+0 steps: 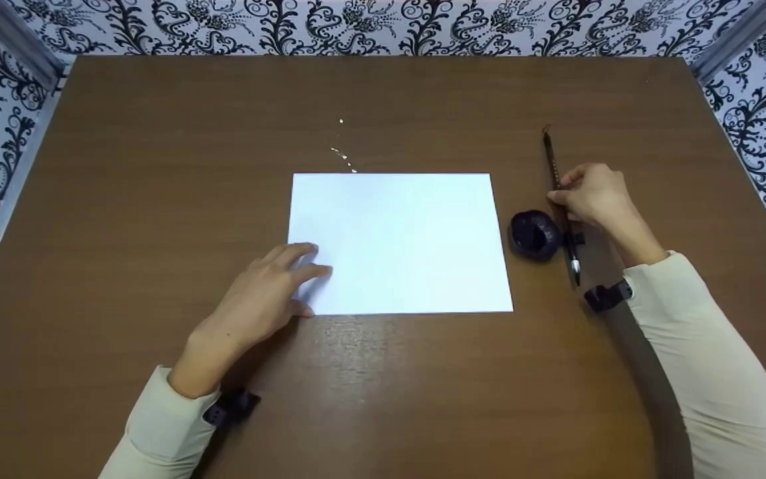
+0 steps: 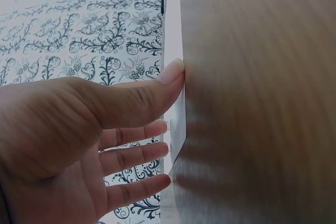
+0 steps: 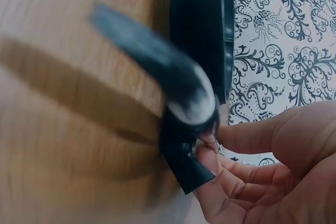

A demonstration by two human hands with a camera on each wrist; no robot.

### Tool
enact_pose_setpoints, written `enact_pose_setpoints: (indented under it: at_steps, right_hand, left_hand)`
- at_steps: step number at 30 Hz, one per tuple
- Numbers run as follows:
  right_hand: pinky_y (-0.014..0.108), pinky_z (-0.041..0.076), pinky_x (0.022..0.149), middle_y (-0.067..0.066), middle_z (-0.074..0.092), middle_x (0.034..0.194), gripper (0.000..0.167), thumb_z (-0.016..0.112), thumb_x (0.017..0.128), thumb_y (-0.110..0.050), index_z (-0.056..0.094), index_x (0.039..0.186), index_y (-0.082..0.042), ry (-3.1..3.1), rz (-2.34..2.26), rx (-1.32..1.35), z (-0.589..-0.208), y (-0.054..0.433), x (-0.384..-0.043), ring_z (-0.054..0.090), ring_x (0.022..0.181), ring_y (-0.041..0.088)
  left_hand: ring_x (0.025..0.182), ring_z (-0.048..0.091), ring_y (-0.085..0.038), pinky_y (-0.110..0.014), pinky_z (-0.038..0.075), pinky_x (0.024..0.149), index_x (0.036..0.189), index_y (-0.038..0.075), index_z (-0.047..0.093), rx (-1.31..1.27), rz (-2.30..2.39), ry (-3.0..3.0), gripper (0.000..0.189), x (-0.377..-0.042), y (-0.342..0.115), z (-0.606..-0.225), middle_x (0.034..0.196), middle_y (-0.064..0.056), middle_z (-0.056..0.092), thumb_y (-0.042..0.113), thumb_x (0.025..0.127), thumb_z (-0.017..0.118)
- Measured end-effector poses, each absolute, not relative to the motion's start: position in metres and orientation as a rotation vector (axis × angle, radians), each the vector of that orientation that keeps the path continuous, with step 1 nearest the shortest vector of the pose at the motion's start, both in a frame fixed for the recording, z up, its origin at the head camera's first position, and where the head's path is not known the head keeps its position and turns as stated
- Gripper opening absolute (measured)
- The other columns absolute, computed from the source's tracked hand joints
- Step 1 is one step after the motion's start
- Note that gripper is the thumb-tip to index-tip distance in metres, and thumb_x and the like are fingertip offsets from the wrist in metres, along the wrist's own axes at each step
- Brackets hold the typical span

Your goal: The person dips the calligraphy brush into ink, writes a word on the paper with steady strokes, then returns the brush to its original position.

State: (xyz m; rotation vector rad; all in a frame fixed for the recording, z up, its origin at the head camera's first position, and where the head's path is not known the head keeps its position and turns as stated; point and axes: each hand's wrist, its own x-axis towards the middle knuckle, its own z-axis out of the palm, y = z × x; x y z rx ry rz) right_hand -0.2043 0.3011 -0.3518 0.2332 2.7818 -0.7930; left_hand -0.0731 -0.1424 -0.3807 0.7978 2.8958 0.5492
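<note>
A blank white sheet of paper [image 1: 403, 246] lies on the brown table. On its lower left corner rests my left hand [image 1: 253, 299], fingers spread and thumb at the near edge. In the left wrist view the thumb [image 2: 172, 74] touches the paper's edge. To the right of the sheet, my right hand [image 1: 599, 196] pinches the dark handle of a calligraphy brush [image 1: 550, 154] between thumb and fingers. The brush has a hanging loop at its far end and a black tip with a white band [image 3: 194, 103] toward me. Beside it sits a round black dish [image 1: 534, 235], hollow in the middle.
Small pale flecks [image 1: 343, 156] lie on the table [image 1: 157, 166] beyond the sheet. A small dark piece juts out from beside the dish under the brush. Black-and-white patterned covering [image 1: 356, 26] surrounds the table at the back and sides.
</note>
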Motion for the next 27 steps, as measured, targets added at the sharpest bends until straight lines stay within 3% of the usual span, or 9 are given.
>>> enact_pose_setpoints:
  at_steps: [5, 12, 16, 21, 27]
  right_hand:
    - [0.027, 0.056, 0.056, 0.026, 0.062, 0.107, 0.041, 0.066, 0.09, -0.024, 0.056, 0.115, 0.006, 2.801, -0.81, 0.21, -0.331, 0.302, -0.2, 0.065, 0.065, 0.017]
    - [0.023, 0.053, 0.052, 0.021, 0.064, 0.104, 0.049, 0.067, 0.09, -0.031, 0.052, 0.121, 0.004, 2.926, -0.877, 0.204, -0.28, 0.301, -0.184, 0.062, 0.055, 0.005]
    - [0.022, 0.055, 0.057, 0.009, 0.062, 0.096, 0.034, 0.065, 0.091, -0.023, 0.049, 0.114, -0.004, 2.929, -1.167, 0.251, -0.261, 0.296, -0.168, 0.064, 0.06, 0.006]
    - [0.021, 0.055, 0.06, 0.0, 0.059, 0.091, 0.024, 0.063, 0.092, -0.016, 0.047, 0.108, -0.012, 3.007, -1.398, 0.253, -0.257, 0.287, -0.147, 0.065, 0.068, 0.005]
    - [0.024, 0.056, 0.067, 0.005, 0.061, 0.095, 0.024, 0.061, 0.091, -0.01, 0.049, 0.111, -0.005, 3.12, -1.633, 0.179, -0.28, 0.276, -0.127, 0.066, 0.082, 0.014]
  left_hand:
    - [0.127, 0.043, -0.038, -0.055, 0.041, 0.098, 0.122, 0.01, 0.067, 0.791, 0.56, 2.894, 0.05, -0.071, -0.143, -0.38, 0.137, -0.018, 0.049, 0.001, 0.075, 0.079]
    - [0.128, 0.042, -0.04, -0.054, 0.039, 0.1, 0.124, 0.011, 0.065, 0.785, 0.573, 2.885, 0.048, -0.072, -0.145, -0.378, 0.139, -0.019, 0.049, -0.003, 0.079, 0.074]
    - [0.129, 0.042, -0.039, -0.055, 0.039, 0.1, 0.125, 0.01, 0.064, 0.795, 0.589, 2.884, 0.049, -0.072, -0.145, -0.379, 0.139, -0.019, 0.049, -0.002, 0.079, 0.075]
    - [0.129, 0.043, -0.039, -0.055, 0.039, 0.1, 0.125, 0.011, 0.065, 0.823, 0.613, 2.898, 0.047, -0.072, -0.144, -0.38, 0.139, -0.019, 0.049, -0.001, 0.08, 0.074]
    - [0.127, 0.045, -0.039, -0.054, 0.043, 0.096, 0.123, 0.013, 0.066, 0.852, 0.625, 2.912, 0.047, -0.066, -0.144, -0.383, 0.137, -0.019, 0.05, -0.005, 0.08, 0.072]
